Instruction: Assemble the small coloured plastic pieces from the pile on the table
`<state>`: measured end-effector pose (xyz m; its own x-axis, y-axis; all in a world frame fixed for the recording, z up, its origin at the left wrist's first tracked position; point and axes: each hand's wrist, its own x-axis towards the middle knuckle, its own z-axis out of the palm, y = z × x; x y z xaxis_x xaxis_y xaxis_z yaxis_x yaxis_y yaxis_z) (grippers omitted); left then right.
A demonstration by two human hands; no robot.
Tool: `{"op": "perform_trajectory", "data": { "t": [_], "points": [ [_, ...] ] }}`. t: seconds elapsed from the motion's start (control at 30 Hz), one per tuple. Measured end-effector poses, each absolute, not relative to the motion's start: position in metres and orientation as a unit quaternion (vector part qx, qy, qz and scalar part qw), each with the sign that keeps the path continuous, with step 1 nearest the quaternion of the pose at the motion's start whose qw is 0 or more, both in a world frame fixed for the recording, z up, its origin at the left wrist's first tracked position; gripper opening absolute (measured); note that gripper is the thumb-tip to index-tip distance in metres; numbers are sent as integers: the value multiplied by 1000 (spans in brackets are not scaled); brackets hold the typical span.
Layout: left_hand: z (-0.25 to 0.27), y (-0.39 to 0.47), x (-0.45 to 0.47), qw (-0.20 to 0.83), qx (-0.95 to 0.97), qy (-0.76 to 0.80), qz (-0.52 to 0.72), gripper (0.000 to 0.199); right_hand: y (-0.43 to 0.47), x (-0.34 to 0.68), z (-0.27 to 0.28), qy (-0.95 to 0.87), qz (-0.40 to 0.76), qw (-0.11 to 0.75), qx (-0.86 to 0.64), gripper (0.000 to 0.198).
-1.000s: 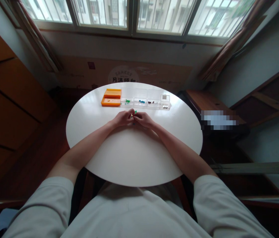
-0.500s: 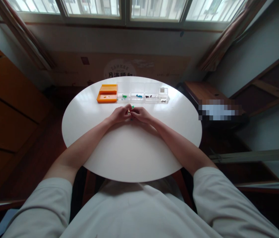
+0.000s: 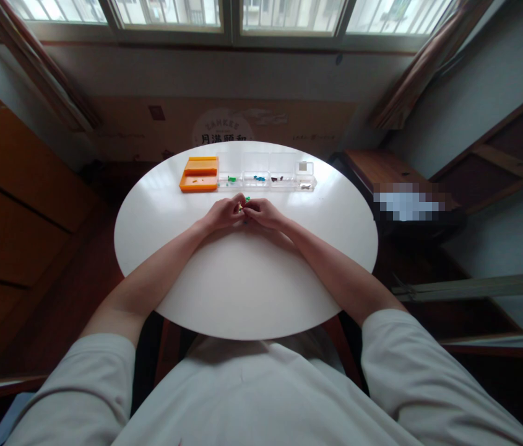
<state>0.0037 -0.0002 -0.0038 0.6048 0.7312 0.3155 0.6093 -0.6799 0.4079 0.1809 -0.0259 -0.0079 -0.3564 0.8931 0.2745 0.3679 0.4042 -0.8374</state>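
Observation:
Over the white table, my left hand point(image 3: 224, 212) and my right hand point(image 3: 263, 214) meet at the fingertips. Both are closed around a small green-and-yellow piece point(image 3: 247, 199), perhaps of tiny building bricks. Its green end sticks out beyond the fingers, while the rest is mostly covered. My right thumb and fingers pinch against it, and the left fingers curl around its other side. Just past the hands stands a row of clear open boxes point(image 3: 267, 186) holding green bits point(image 3: 232, 179), blue bits point(image 3: 260, 178), dark bits point(image 3: 278, 179) and whitish bits point(image 3: 306, 186).
An orange open case point(image 3: 198, 188) with a few tiny bits joins the left end of the row. The oval white table point(image 3: 242, 285) reaches back to my body. A brown wooden side table point(image 3: 382, 164) stands at the right, below the curtain.
The view has shifted very slightly. My hands stay together on the small piece, with hardly any visible finger movement.

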Motion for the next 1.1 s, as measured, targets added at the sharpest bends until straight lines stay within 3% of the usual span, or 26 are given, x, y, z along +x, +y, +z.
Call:
{"op": "perform_trajectory", "data": {
  "t": [1.1],
  "points": [
    [-2,-2,4,141,885,377,233,26,-27,180,-7,-755,334,370,-426,24]
  ]
}}
